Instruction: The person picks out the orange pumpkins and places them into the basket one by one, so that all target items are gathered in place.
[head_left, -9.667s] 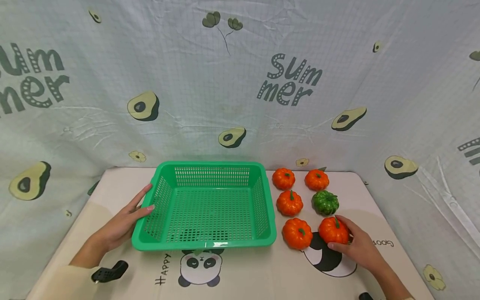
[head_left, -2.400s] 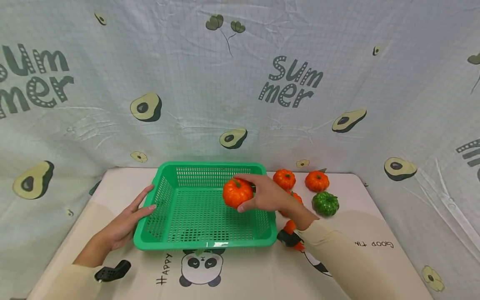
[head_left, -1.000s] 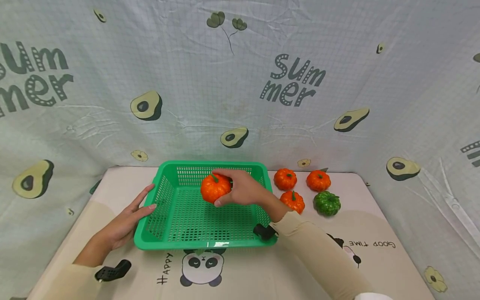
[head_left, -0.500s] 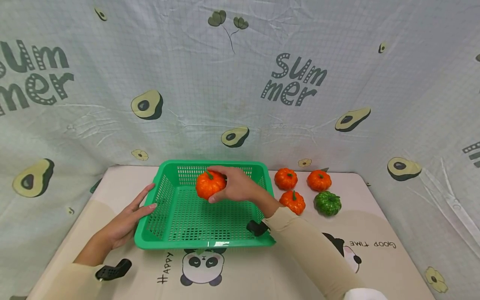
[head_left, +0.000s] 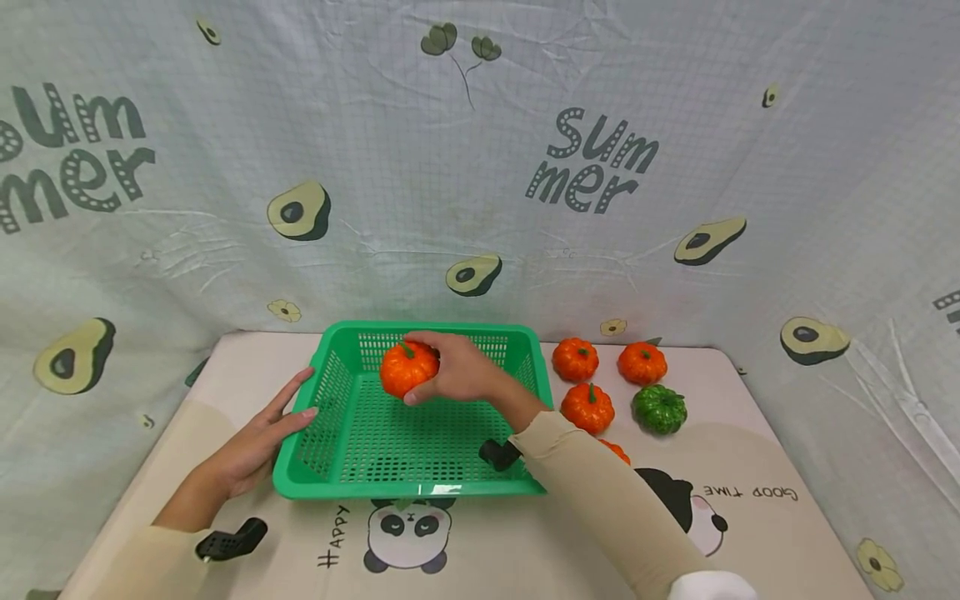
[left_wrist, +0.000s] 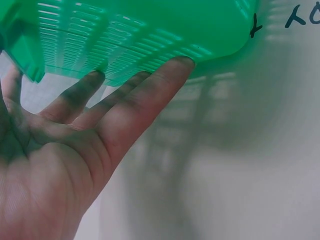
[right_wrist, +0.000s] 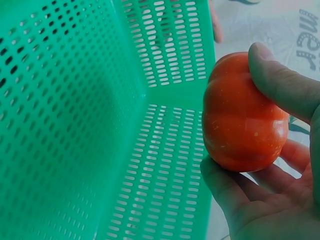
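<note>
Thumb and fingers of my right hand [head_left: 465, 368] grip a small orange pumpkin [head_left: 407, 371] with a green stem, above the back left part of the green plastic basket [head_left: 408, 490]. The right wrist view has the pumpkin [right_wrist: 245, 117] pinched between thumb and fingers, apart from the basket floor. At the basket's left side lies my left hand [head_left: 258, 442], its fingers fairly straight. In the left wrist view, fingertips of that hand [left_wrist: 75, 135] touch the slotted outer wall of the basket [left_wrist: 130, 45]. No other pumpkin shows inside the basket.
Right of the basket sit orange pumpkins [head_left: 588, 408] and a green one [head_left: 659, 409]. One orange pumpkin [head_left: 617, 451] is mostly covered by the right sleeve [head_left: 592, 500]. A printed cloth [head_left: 405, 167] hangs behind the table [head_left: 300, 558].
The right hand took the front right orange pumpkin from the table and carried it left over the basket. In the last second it shifted a little further left. The left hand stayed put.
</note>
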